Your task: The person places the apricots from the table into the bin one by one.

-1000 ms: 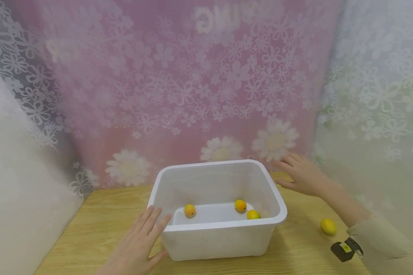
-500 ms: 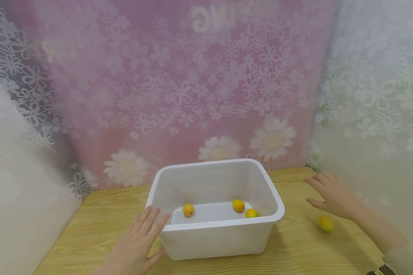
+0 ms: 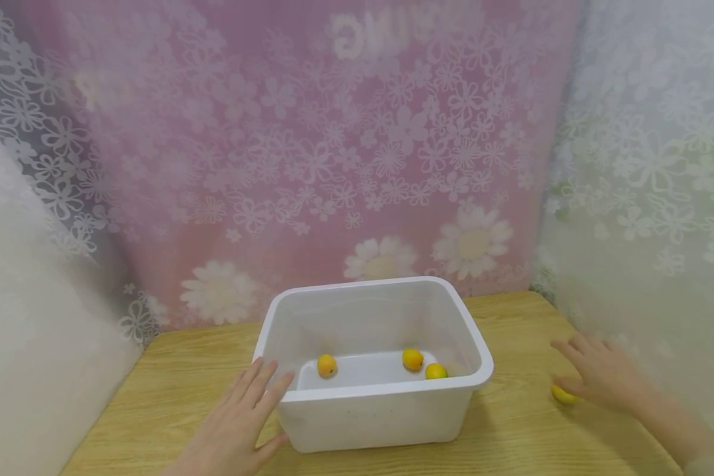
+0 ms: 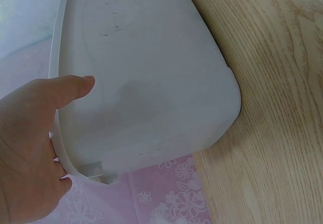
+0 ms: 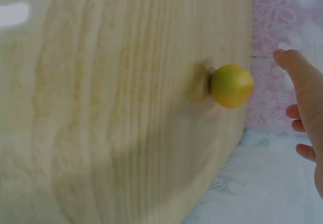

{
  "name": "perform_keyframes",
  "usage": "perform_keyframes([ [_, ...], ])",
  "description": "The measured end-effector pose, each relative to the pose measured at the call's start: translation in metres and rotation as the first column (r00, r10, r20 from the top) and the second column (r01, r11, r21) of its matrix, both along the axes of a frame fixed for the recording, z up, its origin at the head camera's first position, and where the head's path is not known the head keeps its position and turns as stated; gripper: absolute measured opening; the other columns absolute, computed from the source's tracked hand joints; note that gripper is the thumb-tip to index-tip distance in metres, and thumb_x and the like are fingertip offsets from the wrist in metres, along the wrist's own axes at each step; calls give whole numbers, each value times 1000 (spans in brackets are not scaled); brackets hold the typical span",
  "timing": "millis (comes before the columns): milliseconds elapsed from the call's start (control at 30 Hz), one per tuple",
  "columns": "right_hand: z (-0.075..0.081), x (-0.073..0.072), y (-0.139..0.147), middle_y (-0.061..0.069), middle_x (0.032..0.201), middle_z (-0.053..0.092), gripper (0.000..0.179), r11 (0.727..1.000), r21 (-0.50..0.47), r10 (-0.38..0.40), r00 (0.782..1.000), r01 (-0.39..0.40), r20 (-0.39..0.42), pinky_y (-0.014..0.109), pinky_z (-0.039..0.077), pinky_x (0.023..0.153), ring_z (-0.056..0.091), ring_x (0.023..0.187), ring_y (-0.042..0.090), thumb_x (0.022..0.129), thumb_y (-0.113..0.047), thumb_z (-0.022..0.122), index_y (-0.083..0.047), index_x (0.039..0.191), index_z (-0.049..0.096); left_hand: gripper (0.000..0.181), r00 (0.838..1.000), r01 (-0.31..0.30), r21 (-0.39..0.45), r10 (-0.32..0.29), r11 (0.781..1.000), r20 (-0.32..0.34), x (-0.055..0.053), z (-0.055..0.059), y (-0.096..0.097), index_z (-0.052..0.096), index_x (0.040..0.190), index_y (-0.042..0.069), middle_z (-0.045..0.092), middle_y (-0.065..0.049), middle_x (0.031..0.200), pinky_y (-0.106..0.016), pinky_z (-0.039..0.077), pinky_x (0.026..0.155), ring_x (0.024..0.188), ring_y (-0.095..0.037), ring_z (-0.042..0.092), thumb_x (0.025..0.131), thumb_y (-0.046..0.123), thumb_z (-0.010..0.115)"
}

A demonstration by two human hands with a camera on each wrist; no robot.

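My left hand (image 3: 238,413) rests at the near left corner of a white plastic tub (image 3: 387,413), fingers extended over the rim. In the left wrist view its thumb (image 4: 75,89) lies against the tub's outer wall. On the right, my right hand (image 3: 607,373) hovers over a small yellow fruit (image 3: 564,395), partly covering it in the head view. A gap separates that fruit (image 5: 231,86) from the hand (image 5: 310,108) in the right wrist view. Inside the tub lie an orange-yellow fruit (image 3: 326,365) at left and two more, one (image 3: 412,359) behind the other (image 3: 436,371), at right.
The tub stands on a light wood-grain table (image 3: 172,396). Behind the table hangs a pink flowered curtain (image 3: 345,165). Pale patterned sheets close in the left (image 3: 24,317) and right (image 3: 648,251) sides.
My right hand has moved from beside the tub's right rim rightward and nearer to me, over the fruit on the table. My left hand and the tub have stayed in place.
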State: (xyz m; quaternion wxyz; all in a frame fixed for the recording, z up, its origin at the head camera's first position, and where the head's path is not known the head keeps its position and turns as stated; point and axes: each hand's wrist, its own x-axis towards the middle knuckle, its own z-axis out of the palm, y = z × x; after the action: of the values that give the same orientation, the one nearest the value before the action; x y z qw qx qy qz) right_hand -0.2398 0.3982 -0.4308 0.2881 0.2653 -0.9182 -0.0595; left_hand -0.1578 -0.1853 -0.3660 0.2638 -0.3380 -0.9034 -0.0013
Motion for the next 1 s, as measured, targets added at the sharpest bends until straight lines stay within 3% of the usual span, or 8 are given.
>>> perform_keyframes([
  [133,-8,4,2,3,87,55,64,999,35,-35,998,33,47,44,45,64,54,80,26,65,-50,74,-3,107,62,82,1000,0,0,0,1000,-4,0,1,0,41,138,9,42,-18,139,-48,34,98,127,-37,38,72,44,74],
  [300,-18,6,5,3,85,55,65,996,74,-51,998,48,45,42,44,62,54,79,26,60,-49,78,-4,105,63,82,1000,-6,2,6,1000,3,0,1,0,41,138,9,42,-18,139,-48,34,97,127,-36,38,72,43,74],
  [467,-28,8,5,1,83,53,62,985,125,-140,977,120,160,40,45,60,54,78,24,61,-49,77,-6,104,63,83,1000,-12,8,12,1000,1,0,0,0,41,138,10,41,-17,139,-46,32,99,128,-36,37,71,43,75],
  [567,-33,9,6,0,84,54,58,982,129,-163,962,137,219,43,46,62,54,79,25,64,-47,77,-7,103,62,84,1000,-8,10,8,1000,-13,-1,-1,0,41,138,10,42,-17,139,-38,21,109,127,-36,38,69,42,76],
  [700,-37,10,6,-5,80,51,48,988,119,-117,975,96,188,38,43,58,52,74,20,63,-43,79,-12,95,61,86,1000,6,6,-6,1000,-26,-1,-1,0,40,138,9,43,-18,137,-24,-3,111,126,-36,39,68,43,76],
  [1000,-32,6,2,-10,71,39,37,994,74,-92,981,80,172,30,33,53,40,64,11,65,-41,78,-19,85,57,85,1000,18,18,-18,1000,-19,-1,-2,0,41,138,9,44,-19,137,-21,-8,109,125,-37,40,69,43,75],
])
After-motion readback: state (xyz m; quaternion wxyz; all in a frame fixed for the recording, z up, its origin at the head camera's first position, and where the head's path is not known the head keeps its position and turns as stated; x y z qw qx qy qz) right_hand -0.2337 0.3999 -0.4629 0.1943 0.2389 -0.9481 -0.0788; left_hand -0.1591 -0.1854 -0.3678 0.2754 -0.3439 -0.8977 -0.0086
